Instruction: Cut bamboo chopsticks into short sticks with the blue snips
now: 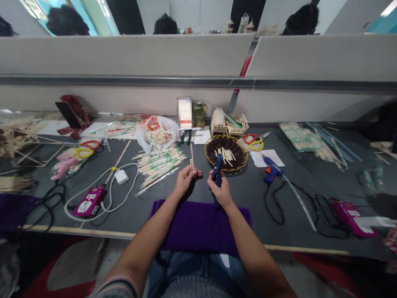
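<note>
Pinched in my left hand (185, 179) are a few thin wooden sticks (191, 165), pointing up and away from me. My right hand (221, 190) is wrapped round a blue hand tool (218, 164) that looks like a cutter, its head up and its lower end over the purple cloth (198, 229). The two hands are a short way apart. Just beyond the blue tool, a brown woven basket (212, 145) with a yellow rim holds short pieces of stick (228, 155). Left of my left hand lie wrapped chopsticks (161, 165) in clear and green packaging.
A blue glue gun (273, 171) with its cable lies right, near red-and-yellow scissors (256, 142). Behind stand a phone (185, 112), a jar (199, 114) and small wooden models (218, 122). On the left are a plastic bag (141, 138), a magenta power box (89, 201) and a white cable.
</note>
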### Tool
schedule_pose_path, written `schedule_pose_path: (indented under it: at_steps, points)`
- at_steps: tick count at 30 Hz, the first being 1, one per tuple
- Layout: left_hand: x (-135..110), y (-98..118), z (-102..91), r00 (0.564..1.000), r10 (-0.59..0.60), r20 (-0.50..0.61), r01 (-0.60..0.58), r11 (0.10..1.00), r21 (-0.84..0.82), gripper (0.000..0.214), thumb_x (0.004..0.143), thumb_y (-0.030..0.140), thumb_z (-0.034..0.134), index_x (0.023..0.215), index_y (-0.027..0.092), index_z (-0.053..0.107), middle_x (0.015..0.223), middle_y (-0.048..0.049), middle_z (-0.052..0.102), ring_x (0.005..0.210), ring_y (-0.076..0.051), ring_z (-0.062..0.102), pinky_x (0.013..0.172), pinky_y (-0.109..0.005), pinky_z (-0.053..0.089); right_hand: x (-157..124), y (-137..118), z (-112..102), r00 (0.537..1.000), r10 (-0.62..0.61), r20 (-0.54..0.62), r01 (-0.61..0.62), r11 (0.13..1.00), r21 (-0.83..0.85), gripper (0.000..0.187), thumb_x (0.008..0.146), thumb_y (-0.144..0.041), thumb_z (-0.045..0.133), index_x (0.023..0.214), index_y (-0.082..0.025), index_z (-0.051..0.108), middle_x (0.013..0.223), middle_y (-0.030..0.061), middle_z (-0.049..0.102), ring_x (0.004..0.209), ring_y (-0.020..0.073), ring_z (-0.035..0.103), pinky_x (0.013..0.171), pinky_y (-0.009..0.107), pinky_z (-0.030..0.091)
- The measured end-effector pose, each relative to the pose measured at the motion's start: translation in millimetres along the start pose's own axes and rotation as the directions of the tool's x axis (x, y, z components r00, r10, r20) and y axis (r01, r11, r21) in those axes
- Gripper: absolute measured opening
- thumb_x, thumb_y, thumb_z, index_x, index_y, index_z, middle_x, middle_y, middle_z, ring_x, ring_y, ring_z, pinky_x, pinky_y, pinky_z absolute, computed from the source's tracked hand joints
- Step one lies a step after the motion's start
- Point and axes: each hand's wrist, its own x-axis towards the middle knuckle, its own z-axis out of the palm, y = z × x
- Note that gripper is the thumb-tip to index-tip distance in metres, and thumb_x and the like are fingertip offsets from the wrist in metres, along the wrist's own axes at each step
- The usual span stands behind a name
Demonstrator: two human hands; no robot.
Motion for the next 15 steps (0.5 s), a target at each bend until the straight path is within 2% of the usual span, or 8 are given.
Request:
schedule_pose_path:
  at_steps: [3, 8, 12, 15]
  points:
    - [-0.3, 1.7, 2.0, 1.0, 0.027, 0.011, -0.028, 0.999, 0.042, 0.039, 0.073, 0.055, 0.069, 0.08, 0.017, 0.06, 0.069, -0.0032, 0.063, 0.061, -0.013, 0.056, 0.062, -0.027, 0.045, -0.1, -1.1, -0.3, 1.0, -0.011, -0.004, 0.01, 1.0, -0.007, 0.026, 0.079, -0.036, 0.058, 0.1, -0.021, 0.053, 0.079, -0.0015, 0.057, 0.064, 0.0116, 0.055, 0.065, 0.025, 0.048]
    - [-4.0, 7.4, 6.0, 0.998, 0.066, -0.004, -0.066, 0.997, 0.03, 0.043, 0.074, 0.059, 0.067, 0.086, 0.018, 0.059, 0.067, 0.0008, 0.053, 0.061, -0.011, 0.047, 0.06, -0.024, 0.038, -2.6, -10.1, -3.2, 0.999, -0.026, 0.022, 0.027, 0.998, -0.055, 0.025, 0.08, -0.035, 0.057, 0.101, -0.02, 0.052, 0.081, -0.0004, 0.058, 0.064, 0.0118, 0.057, 0.066, 0.026, 0.049]
    - [-6.4, 8.9, 9.3, 1.0, 0.021, -0.002, -0.021, 0.999, -0.028, 0.046, 0.079, 0.06, 0.06, 0.101, 0.019, 0.057, 0.067, 0.0033, 0.047, 0.062, -0.01, 0.041, 0.06, -0.023, 0.035, -2.7, -12.4, -11.6, 0.995, -0.092, 0.022, 0.095, 0.966, -0.239, 0.031, 0.08, -0.035, 0.057, 0.107, -0.02, 0.053, 0.085, 0.0028, 0.063, 0.074, 0.0156, 0.061, 0.074, 0.03, 0.05]
    - [-5.5, 5.9, 8.7, 1.0, 0.031, -0.002, -0.031, 0.999, -0.025, 0.043, 0.08, 0.06, 0.06, 0.088, 0.017, 0.057, 0.066, 0.0031, 0.045, 0.06, -0.009, 0.039, 0.059, -0.023, 0.033, -1.7, -10.1, -17.2, 0.988, -0.151, 0.04, 0.154, 0.912, -0.381, 0.038, 0.079, -0.037, 0.059, 0.112, -0.019, 0.053, 0.097, 0.0084, 0.065, 0.089, 0.0209, 0.063, 0.082, 0.035, 0.051]
